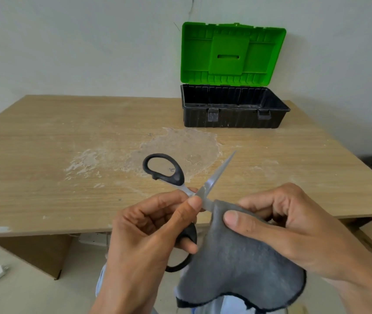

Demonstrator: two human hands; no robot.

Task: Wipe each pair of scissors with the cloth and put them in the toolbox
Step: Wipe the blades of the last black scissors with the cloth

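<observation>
Soft grey cloth (237, 264), pinched by right hand (289, 223) fingers over one stiff, sharp blade (207, 203); left hand (148, 234) fingers clamp the seemingly light scissors (212, 177) at their pivot.

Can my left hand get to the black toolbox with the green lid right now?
Probably yes: nothing stands on the wooden table between the left hand, which grips the black-handled scissors, and the black plastic toolbox, whose green lid is up.

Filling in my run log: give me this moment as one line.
step: wiping | left hand: holds scissors, blades open | right hand: pinches grey cloth round one blade | toolbox: on table, lid up
</observation>
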